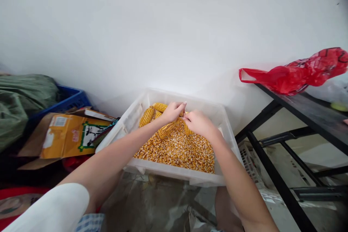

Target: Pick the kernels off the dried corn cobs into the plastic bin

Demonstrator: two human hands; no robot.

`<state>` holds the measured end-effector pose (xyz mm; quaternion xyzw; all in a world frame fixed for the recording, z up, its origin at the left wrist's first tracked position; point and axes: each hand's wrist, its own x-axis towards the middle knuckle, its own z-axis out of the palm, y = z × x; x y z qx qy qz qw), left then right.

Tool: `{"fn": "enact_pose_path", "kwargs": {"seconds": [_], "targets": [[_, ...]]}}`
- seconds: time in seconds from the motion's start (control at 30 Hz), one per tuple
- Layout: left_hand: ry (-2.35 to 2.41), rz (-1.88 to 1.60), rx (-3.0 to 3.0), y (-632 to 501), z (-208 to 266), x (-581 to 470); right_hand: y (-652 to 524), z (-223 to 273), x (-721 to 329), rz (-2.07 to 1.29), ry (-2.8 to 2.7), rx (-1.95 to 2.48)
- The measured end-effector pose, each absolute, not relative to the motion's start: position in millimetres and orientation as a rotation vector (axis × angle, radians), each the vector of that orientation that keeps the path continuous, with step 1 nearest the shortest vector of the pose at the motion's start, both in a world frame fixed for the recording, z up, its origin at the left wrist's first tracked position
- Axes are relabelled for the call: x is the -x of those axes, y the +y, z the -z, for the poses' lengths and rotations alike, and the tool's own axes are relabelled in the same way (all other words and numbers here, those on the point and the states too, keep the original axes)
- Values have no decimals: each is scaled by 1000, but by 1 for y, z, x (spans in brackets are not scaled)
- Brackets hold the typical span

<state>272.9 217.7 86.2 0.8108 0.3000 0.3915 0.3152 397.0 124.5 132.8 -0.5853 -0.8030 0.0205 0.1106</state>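
Observation:
In a translucent white plastic tub [174, 166], loose yellow corn kernels [176, 150] are spread in a thick layer. Several whole corn cobs [146, 116] lie on them toward the back left. Above the kernels, my left hand [173, 111] is closed on a corn cob [182, 114], most of which the fingers cover. My right hand [200, 124] comes in close from the right, its fingers curled and pressed against that same cob. Another corn cob [187, 129] shows just under my right hand.
A white wall [174, 36] stands right behind the tub. On the left are an opened yellow cardboard box [67, 136] and a blue crate [73, 96] with a green bag [27, 98]. At right, a black metal frame [269, 156] carries a red plastic bag [296, 74].

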Motion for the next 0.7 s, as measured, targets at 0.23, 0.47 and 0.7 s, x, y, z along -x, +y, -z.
{"fn": "enact_pose_path", "kwargs": {"seconds": [0.23,0.47,0.7], "targets": [[694,-991,-2217,209,-87,-275,136,-133,-417,-524,-2346,1623],[667,-962,-2230,207,-88,-277,145,-128,-428,-674,-2345,1525],[645,-933,-2259,210,-88,-278,146,-130,-427,-663,-2396,1502]]}}
